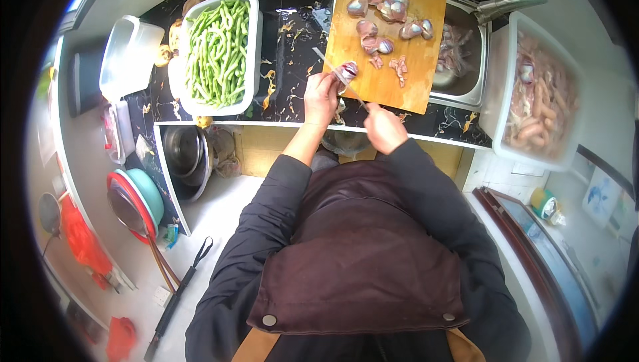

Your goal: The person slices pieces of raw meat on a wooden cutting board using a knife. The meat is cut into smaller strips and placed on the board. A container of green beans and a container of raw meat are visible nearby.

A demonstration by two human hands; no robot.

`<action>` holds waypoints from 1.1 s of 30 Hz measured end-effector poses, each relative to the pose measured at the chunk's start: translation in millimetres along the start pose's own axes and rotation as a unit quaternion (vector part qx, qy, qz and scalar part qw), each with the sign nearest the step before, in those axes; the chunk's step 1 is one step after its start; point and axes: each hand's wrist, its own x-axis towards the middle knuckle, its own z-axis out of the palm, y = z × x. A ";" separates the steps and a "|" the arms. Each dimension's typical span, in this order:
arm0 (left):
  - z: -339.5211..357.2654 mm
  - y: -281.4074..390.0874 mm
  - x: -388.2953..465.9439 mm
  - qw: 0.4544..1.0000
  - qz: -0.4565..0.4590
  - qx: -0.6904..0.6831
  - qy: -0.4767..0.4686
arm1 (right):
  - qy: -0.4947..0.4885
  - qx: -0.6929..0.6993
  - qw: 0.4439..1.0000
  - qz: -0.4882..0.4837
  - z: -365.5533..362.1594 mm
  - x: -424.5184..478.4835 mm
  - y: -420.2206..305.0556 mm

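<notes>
My left hand [321, 92] pinches a gizzard [350, 68] at the lower left of a wooden cutting board [417, 91]. Dark red cuts show on its pale surface. In my right hand [385, 126] is the handle of a narrow knife [356, 95], whose blade slants across this gizzard and out over the board's left edge. Several other gizzards [392, 10] lie on the board's upper part, with another cluster [370, 37] below them. Small scraps of trimmed meat [399, 68] sit to the right of my left hand.
Green beans fill a white tub [254, 70] on the black marbled counter [284, 7]. The board overlaps a steel sink [467, 95] that holds a plastic bag of meat [452, 52]. Right of it stands a translucent bin [504, 77] of raw meat. Metal bowls [184, 152] sit below the counter.
</notes>
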 end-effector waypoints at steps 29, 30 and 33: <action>2.6 -2.4 -6.2 1.000 0.024 0.007 0.008 | 0.035 -0.029 0.999 -0.020 -6.8 -24.6 -28.7; 3.9 -3.6 -6.6 1.000 0.025 0.010 0.008 | 0.056 -0.033 0.997 -0.035 -1.8 -10.0 -34.8; 4.1 -2.7 -5.5 1.000 0.013 0.011 0.005 | 0.046 -0.059 0.996 -0.037 3.0 9.7 -44.4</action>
